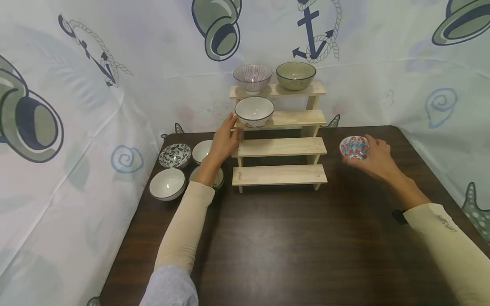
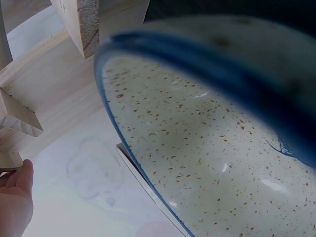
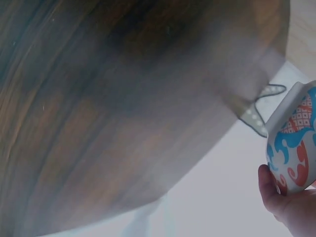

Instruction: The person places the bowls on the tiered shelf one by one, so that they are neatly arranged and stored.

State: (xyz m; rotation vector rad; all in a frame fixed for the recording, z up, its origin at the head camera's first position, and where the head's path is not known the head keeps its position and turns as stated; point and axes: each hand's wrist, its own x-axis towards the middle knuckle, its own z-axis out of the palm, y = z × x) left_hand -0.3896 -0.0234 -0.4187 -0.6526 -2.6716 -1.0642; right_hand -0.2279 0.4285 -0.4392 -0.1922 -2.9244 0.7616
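1. Right hand (image 1: 377,159): curled round red-and-blue bowl (image 1: 354,147), thumb pressed to its wall. Held tipped, to the right of wooden rack (image 1: 279,175); cannot tell clearance above table (image 1: 291,250).
2. Look of it, from right wrist view: white ground, blue scrolls, red swirls, patch of red lattice, plain white edge along one side (partly cut off by frame).
3. Left hand (image 1: 223,140): pinching white bowl (image 1: 254,106) at left side of rim. At second tier from top, mouth upward; glossy pale inside, thin dark rim, brownish marks low on outer wall.
4. Top tier: striped bowl (image 1: 252,78) at left, purplish fine lines fanning from foot; green bowl (image 1: 295,78) at right, darker rim.
5. Near left forearm, on table: black-and-white floral bowl (image 1: 175,155), plain white bowl (image 1: 167,184), another pale bowl (image 1: 201,149) partly behind hand, and speckled bowl (image 2: 197,158) (blue rim, brown flecks) partly under forearm.
6. Behind: pale cloth (image 1: 172,38) printed with anchors and shells.
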